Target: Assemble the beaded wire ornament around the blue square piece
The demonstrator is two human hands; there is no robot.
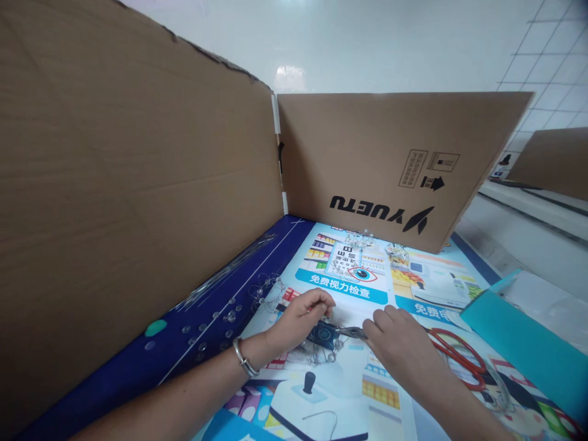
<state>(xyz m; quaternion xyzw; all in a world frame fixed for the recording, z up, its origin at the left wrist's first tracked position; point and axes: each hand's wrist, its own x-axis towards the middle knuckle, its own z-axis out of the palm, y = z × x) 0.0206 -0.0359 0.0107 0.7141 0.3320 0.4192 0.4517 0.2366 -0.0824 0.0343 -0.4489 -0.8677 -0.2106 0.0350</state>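
Observation:
My left hand [303,317] is closed, fingertips pinched together above a small tangle of thin wire and clear beads [316,354]; what exactly sits between the fingers is hidden. My right hand [397,340] is wrapped round a pair of pliers [351,332], whose metal nose points left at the wirework under my left fingertips. Whether the jaws grip the wire cannot be made out. Just right of my right hand are red looped handles [459,358], like those of scissors. Another bundle of beaded wire [266,291] lies beyond my left wrist.
Loose clear beads [231,316] and a green piece [155,328] lie on the blue strip at left. Straight wires [225,269] run along the cardboard wall [138,171]. More beaded wirework [361,239] stands by the back panel [386,153]. A teal box [528,349] is at right.

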